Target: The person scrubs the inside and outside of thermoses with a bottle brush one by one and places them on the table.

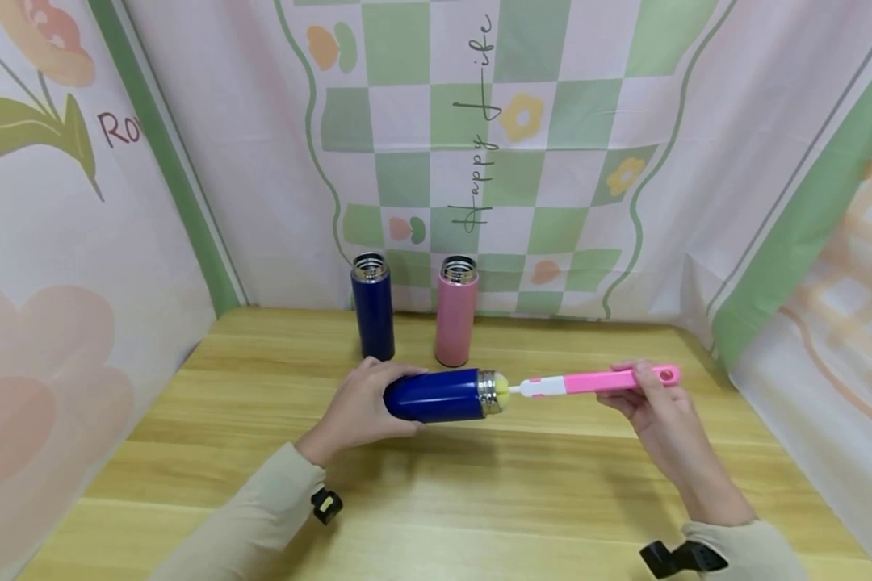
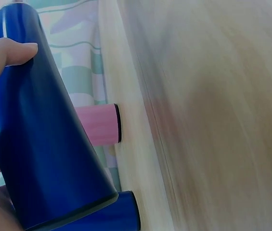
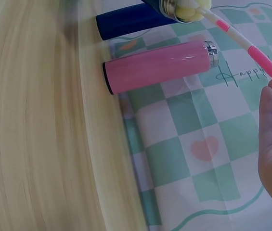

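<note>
Spanning open air, brush (image 1: 589, 382) meets bottle rim (image 1: 488, 392)

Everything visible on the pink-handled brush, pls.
The brush has a smooth, plastic-looking pink handle with a hole at its end, then a white section with pink marks, a thin white stem and a yellow, sponge-like head. It is held above the table, roughly level across the head view, its head toward the left. The head sits in the mouth of the tipped blue bottle, part of it showing outside. The right hand grips the handle near the holed end.
</note>
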The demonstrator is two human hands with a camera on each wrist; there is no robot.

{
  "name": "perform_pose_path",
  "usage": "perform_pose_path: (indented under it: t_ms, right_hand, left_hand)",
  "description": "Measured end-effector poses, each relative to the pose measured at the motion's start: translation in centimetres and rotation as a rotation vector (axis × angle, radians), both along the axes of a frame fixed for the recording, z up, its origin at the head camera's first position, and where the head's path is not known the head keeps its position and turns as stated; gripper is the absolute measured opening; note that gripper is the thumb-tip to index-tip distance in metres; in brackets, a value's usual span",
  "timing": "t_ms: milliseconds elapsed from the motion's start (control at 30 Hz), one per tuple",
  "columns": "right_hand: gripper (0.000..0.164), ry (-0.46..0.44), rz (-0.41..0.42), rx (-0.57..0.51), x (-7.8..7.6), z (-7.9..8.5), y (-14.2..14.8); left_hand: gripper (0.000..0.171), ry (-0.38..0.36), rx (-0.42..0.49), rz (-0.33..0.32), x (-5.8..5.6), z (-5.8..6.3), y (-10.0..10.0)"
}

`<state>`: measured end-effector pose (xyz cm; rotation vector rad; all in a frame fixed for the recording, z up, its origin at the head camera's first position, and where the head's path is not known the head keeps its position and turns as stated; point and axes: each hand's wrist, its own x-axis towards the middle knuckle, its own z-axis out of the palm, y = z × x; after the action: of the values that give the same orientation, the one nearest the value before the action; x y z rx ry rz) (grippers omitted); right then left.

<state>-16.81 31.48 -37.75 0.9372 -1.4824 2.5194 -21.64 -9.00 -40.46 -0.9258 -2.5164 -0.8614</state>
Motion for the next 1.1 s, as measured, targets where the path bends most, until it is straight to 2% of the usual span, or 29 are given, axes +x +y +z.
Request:
perform_pose_path:
  t_ms: [167,267,467,533,800,967,1100]
  right_hand:
    - [0.04,-0.007,-0.034,0.041,0.1,-0.1,-0.5]
    - [0.039,-0.014,-0.043,0.07,0.0,-0.3,-1.0]
    - [0.036,-0.078,-0.111,0.259,-0.1,-0.9,-3.3]
    - [0.034,-0.113,-0.127,0.291,-0.2,-1.1,-4.1]
    - [0.03,-0.184,-0.101,0.275,-0.2,-1.4,-5.0]
    - [0.033,-0.173,-0.079,0.275,-0.1,-1.2,-5.0]
    - [0.035,-0.157,-0.096,0.272,0.0,-1.1,-4.8]
  left_hand:
    - [0.071,-0.002,-0.015,0.016,0.1,0.0,0.2]
    - [0.071,0.006,-0.022,0.003,0.1,0.1,0.5]
    - [0.071,-0.013,-0.043,-0.066,0.2,0.4,1.7]
    - [0.071,-0.02,-0.047,-0.076,0.3,0.5,1.9]
    - [0.07,-0.032,-0.046,-0.068,0.4,0.6,2.0]
    - [0.071,-0.023,-0.049,-0.055,0.5,0.5,1.8]
    - [0.07,-0.028,-0.064,-0.04,0.5,0.3,1.5]
